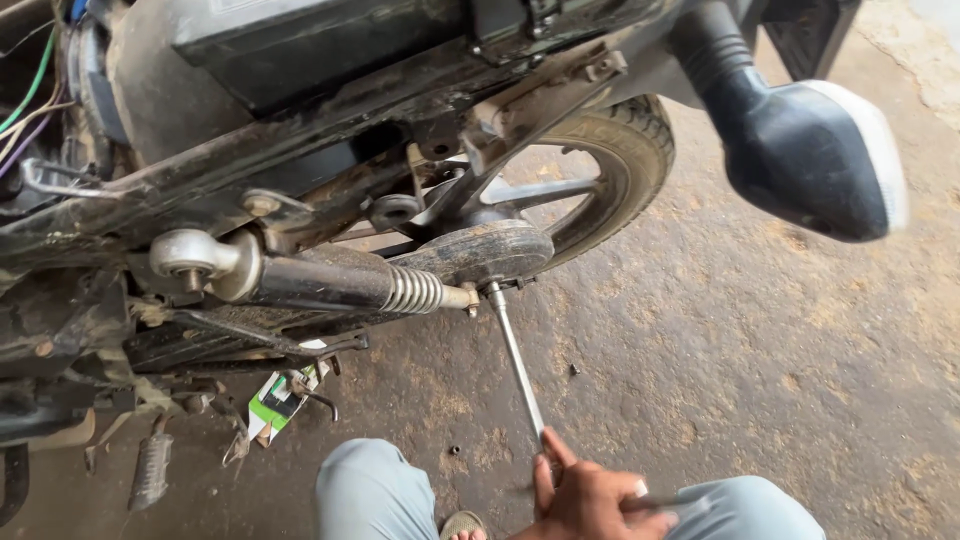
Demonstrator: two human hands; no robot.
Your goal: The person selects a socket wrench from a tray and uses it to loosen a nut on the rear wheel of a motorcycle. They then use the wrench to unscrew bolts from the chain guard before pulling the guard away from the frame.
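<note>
Hand (590, 500), side unclear, closed round long wrench (517, 362); wrench tip on motorcycle (300, 150) rear axle; other hand unseen

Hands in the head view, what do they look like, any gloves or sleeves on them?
Only one hand shows clearly, at the bottom edge. It is bare: no glove, no ring or watch in view, and no sleeve reaches the wrist. Which hand it is cannot be told. Light grey-blue trousers cover the knees beside it.

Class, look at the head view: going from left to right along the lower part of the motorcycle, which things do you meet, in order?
Footpeg → green-and-white carton on the floor → shock absorber spring → long socket wrench → hand holding it → rear tyre → turn-signal lamp.
</note>
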